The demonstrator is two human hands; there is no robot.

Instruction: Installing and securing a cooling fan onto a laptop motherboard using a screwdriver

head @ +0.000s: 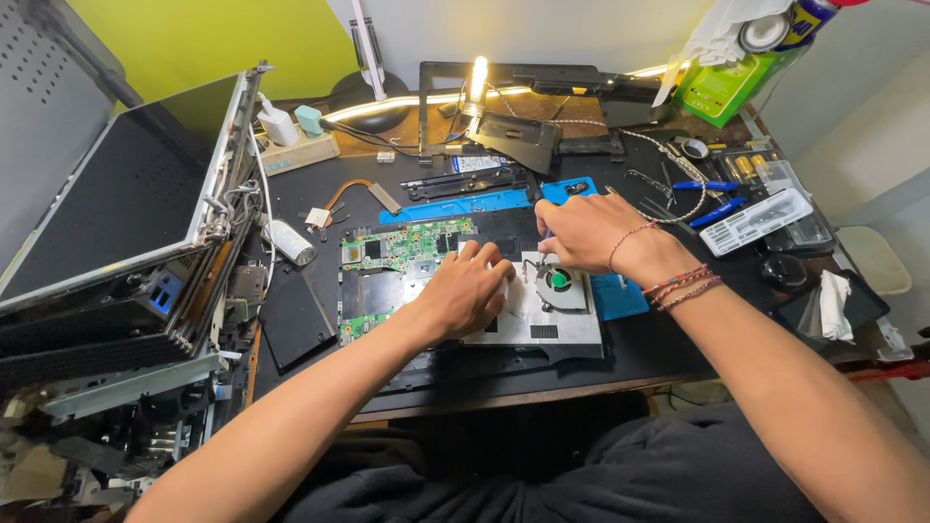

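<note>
The left hand (468, 291) lies with fingers spread flat on the silver plate (542, 324) of the opened laptop's green circuit board (402, 247), while the right hand (586, 232) curls closed around a thin tool just above the cooling fan (560, 283) beneath its fingertips

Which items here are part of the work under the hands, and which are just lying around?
In use: green laptop circuit board; round black cooling fan on its silver metal plate; left hand pressing on that plate; right hand above the fan.

Lying about: blue-handled pliers; clear plastic parts box; white power strip; propped laptop screen.
</note>
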